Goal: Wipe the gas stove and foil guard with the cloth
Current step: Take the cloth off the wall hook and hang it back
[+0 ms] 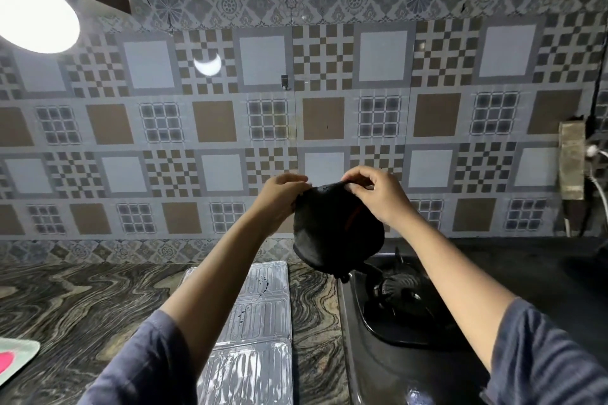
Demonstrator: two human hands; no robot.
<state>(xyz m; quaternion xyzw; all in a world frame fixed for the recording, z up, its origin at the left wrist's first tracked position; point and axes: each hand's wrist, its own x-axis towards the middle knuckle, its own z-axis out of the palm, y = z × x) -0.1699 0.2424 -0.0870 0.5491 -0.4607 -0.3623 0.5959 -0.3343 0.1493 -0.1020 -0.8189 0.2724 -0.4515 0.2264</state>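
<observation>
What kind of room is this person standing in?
Most likely a home kitchen. A black gas stove with a burner sits on a dark veined stone counter, a ribbed silver foil guard lies flat beside it, and patterned brown-and-grey wall tiles back the counter.

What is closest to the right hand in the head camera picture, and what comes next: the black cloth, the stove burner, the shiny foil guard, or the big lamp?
From the right hand:
1. Black cloth, pinched in its fingers, hanging just below.
2. Stove burner, below it on the stove.
3. Foil guard, lower left, lying flat on the counter.
4. Lamp, far upper left corner.
</observation>
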